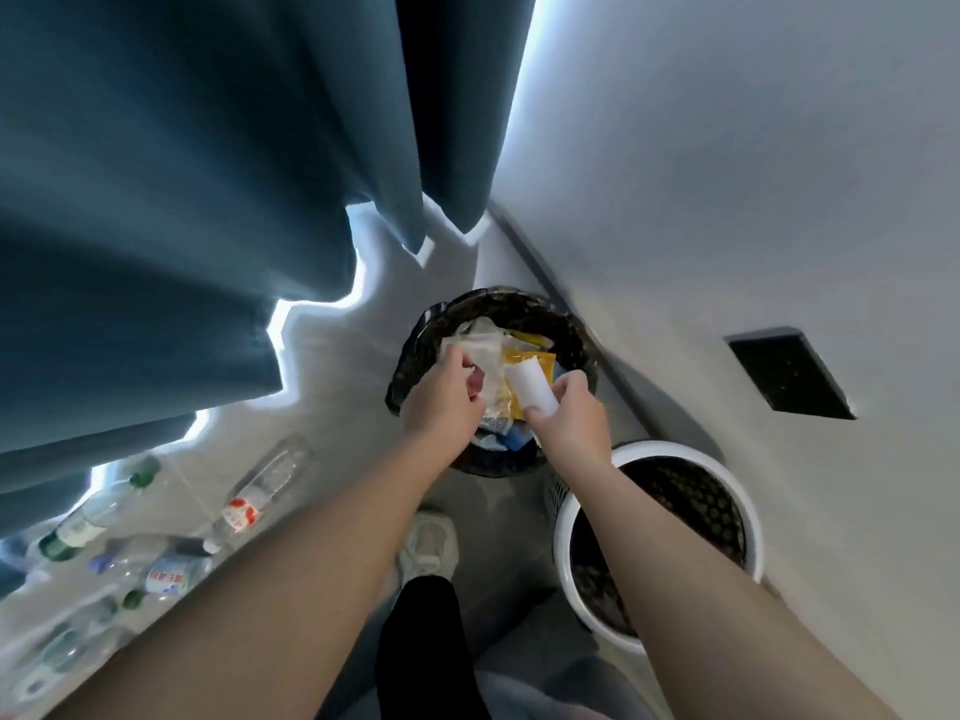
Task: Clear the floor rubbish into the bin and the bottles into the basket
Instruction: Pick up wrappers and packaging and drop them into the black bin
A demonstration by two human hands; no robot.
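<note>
Both my left hand (441, 402) and right hand (569, 423) are over the bin (519, 299): left grips clear wrappers (480, 350), right pinches a white roll (530, 381). Bottles (260, 491) on floor (337, 366) at left; basket (675, 449) beside bin.

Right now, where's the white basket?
Head view, lower right: the white basket stands on the floor against the wall, just right of the black bin and nearer the camera.
</note>
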